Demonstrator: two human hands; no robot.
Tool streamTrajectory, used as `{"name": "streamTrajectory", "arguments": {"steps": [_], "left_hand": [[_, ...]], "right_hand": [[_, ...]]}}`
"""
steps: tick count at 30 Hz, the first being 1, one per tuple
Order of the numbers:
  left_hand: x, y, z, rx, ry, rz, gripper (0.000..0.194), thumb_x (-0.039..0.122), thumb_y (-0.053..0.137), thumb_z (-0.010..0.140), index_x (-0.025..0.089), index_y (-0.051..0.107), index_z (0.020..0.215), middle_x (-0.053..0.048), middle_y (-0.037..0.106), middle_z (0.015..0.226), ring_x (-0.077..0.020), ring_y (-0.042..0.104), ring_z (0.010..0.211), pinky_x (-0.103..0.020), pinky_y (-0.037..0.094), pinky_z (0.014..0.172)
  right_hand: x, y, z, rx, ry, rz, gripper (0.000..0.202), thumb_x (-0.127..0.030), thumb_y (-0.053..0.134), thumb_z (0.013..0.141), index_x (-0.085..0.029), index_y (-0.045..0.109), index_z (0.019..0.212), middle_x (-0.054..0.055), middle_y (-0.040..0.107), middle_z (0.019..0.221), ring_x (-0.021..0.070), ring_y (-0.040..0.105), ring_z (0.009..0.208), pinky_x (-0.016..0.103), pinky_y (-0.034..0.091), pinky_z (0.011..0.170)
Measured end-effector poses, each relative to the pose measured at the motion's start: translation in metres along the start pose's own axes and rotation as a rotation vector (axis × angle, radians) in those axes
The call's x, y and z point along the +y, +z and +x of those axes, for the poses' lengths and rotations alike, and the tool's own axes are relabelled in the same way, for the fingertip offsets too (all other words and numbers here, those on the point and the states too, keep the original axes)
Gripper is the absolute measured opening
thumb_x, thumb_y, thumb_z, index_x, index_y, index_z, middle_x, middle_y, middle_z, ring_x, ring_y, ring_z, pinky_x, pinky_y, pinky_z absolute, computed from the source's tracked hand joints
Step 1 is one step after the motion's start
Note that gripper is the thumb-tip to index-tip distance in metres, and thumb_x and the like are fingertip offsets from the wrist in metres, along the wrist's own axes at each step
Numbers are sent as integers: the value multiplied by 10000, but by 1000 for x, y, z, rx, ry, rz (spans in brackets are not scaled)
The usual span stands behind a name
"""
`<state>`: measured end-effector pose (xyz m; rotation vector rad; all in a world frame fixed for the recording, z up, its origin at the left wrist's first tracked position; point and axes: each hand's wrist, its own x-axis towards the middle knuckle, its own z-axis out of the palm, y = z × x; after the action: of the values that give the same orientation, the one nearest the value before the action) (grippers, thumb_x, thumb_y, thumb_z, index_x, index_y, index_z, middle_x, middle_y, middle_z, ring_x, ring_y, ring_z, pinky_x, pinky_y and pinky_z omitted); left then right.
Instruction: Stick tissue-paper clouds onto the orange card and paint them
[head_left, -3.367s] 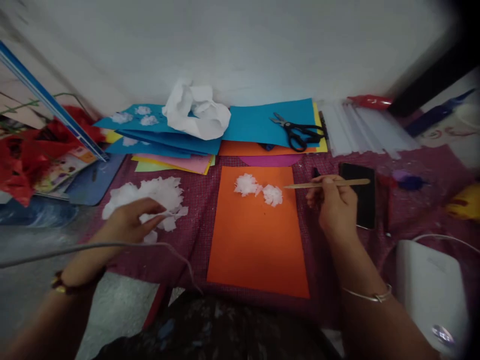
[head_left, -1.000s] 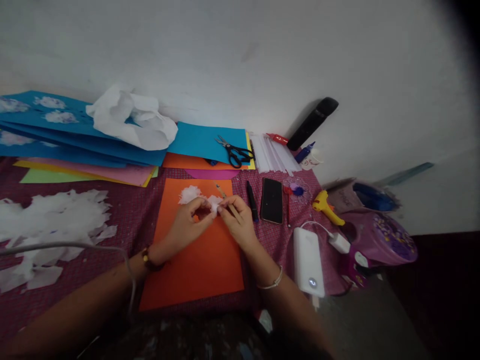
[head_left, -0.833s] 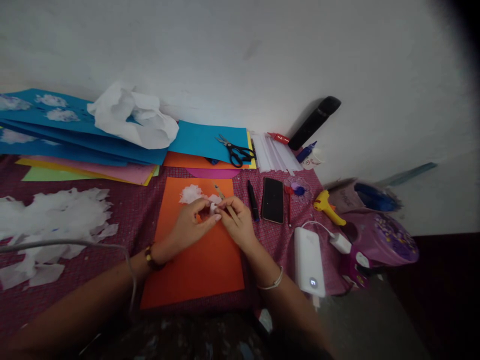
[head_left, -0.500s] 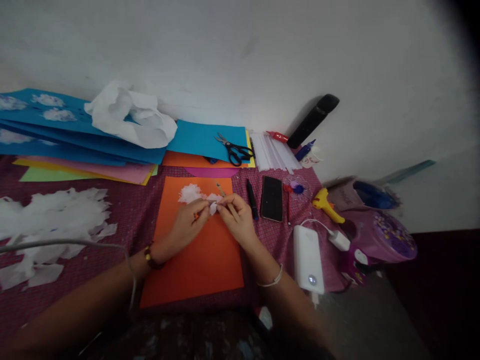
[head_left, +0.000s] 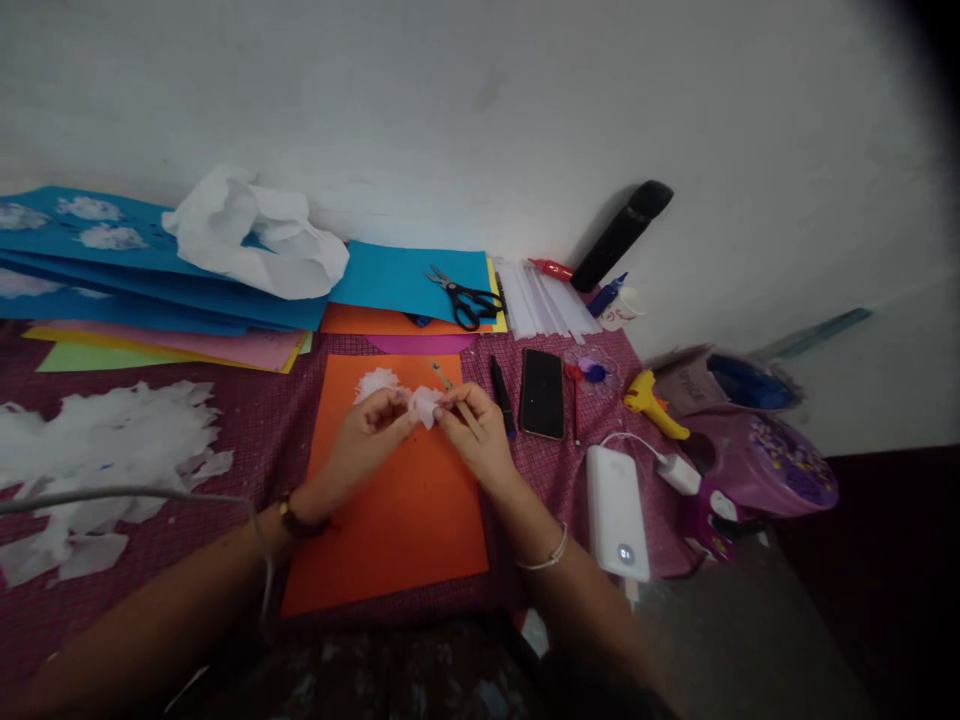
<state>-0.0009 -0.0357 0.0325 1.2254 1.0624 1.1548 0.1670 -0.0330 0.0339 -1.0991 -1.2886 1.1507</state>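
Note:
Both my hands meet over the upper part of an orange sheet (head_left: 397, 520). A small white tissue piece (head_left: 426, 406) is pinched between my left hand (head_left: 367, 440) and my right hand (head_left: 480, 440). A thin brush-like stick (head_left: 466, 412) also rests in my right hand, its tip pointing up and left. Behind my left fingers, a ruffled white paper cluster (head_left: 375, 383) lies on the orange sheet, partly hidden.
Left lies a heap of torn white tissue (head_left: 127, 440). Behind are blue sheets (head_left: 405, 275), crumpled white paper (head_left: 255, 235) and black scissors (head_left: 469, 300). To the right are a marker (head_left: 502, 395), a phone (head_left: 542, 394), a white power bank (head_left: 617, 510) and a yellow glue gun (head_left: 655, 405).
The tissue piece between my fingers now shows larger and more spread. My left fingers have opened out somewhat, and the orange item seen by them before is out of sight.

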Motion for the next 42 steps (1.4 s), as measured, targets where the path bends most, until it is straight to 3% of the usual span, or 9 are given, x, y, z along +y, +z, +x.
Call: {"name": "streamTrajectory", "arguments": {"steps": [5, 11, 16, 20, 23, 26, 29, 36, 42], "left_hand": [[6, -6, 5, 59, -91, 48, 252, 361, 651, 796, 193, 540, 645, 30, 515, 564, -96, 449, 496, -214, 365, 477], [12, -17, 9, -421, -185, 349, 175, 321, 733, 666, 188, 635, 609, 27, 528, 529, -106, 435, 494, -215, 304, 473], [19, -3, 15, -110, 10, 358, 251, 326, 757, 648, 198, 676, 848, -9, 625, 788, -117, 496, 587, -241, 381, 544], [35, 7, 26, -96, 64, 231, 161, 302, 710, 702, 193, 592, 686, -24, 622, 785, -149, 564, 700, -265, 434, 634], [48, 3, 38, -8, 38, 169, 158, 254, 698, 705, 199, 555, 668, 14, 573, 652, -113, 497, 571, -237, 378, 548], [52, -3, 48, -19, 6, 172, 165, 228, 685, 697, 204, 532, 640, 38, 501, 524, -100, 430, 468, -227, 312, 470], [44, -4, 54, -80, -34, 134, 160, 216, 704, 646, 204, 546, 620, 30, 513, 517, -104, 442, 457, -227, 330, 459], [19, -19, 63, -305, -170, 284, 163, 311, 720, 652, 182, 625, 625, -10, 556, 558, -116, 465, 499, -228, 334, 483], [27, -40, 69, -605, -101, 541, 199, 340, 689, 715, 159, 650, 641, -12, 599, 713, -144, 548, 703, -245, 422, 666]], "right_hand": [[2, -6, 4, 51, 10, 24, 117, -286, 628, 735, -230, 542, 790, -26, 586, 753, 143, 561, 698, 283, 468, 691], [-1, -22, 10, 47, -15, -19, 112, -274, 637, 740, -221, 550, 787, -27, 582, 750, 134, 538, 688, 274, 446, 679], [-8, -17, 6, -60, -70, -84, 90, -286, 625, 758, -224, 562, 777, -31, 575, 720, 130, 536, 662, 264, 446, 640], [-9, -16, 5, -94, -70, 24, 155, -384, 603, 834, -236, 605, 876, -16, 633, 748, 138, 599, 680, 288, 492, 681], [-7, -29, 12, 3, -43, 53, 327, -527, 525, 901, -228, 650, 945, -12, 635, 683, 125, 571, 569, 275, 469, 588], [-2, -44, 19, 33, -32, -58, 490, -622, 458, 914, -199, 689, 827, -26, 541, 544, 108, 475, 464, 256, 368, 485], [5, -49, 23, 18, -20, -138, 535, -649, 446, 908, -191, 660, 731, -41, 466, 486, 105, 435, 438, 256, 335, 472], [29, -41, 27, -46, -2, -191, 470, -613, 444, 921, -198, 624, 791, -40, 538, 533, 104, 476, 452, 237, 366, 476], [35, -35, 28, 27, 80, -21, 444, -605, 485, 895, -186, 606, 814, -44, 562, 549, 84, 486, 420, 207, 387, 432]]}}
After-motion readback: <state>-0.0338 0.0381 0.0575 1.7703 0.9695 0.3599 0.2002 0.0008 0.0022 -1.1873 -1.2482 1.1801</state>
